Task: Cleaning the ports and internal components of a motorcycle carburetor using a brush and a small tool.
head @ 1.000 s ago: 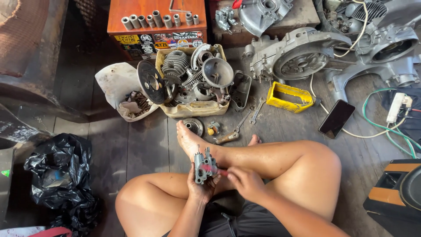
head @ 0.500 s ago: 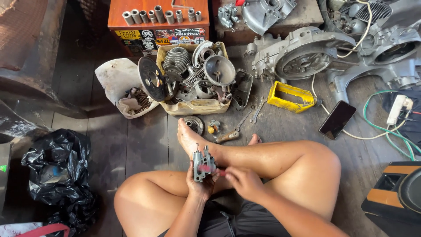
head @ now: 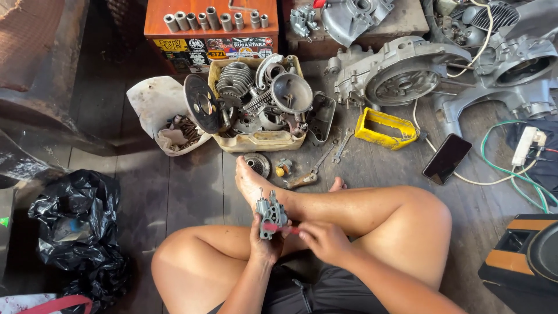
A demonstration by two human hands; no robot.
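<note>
Small grey cast-metal carburettor body [head: 271,216], long axis upright, held over the crossed legs above the plank floor, left hand [head: 264,241] fingers closed round its base; right hand [head: 325,240] just beside, pinching a red-handled tool [head: 281,228] against it.
</note>
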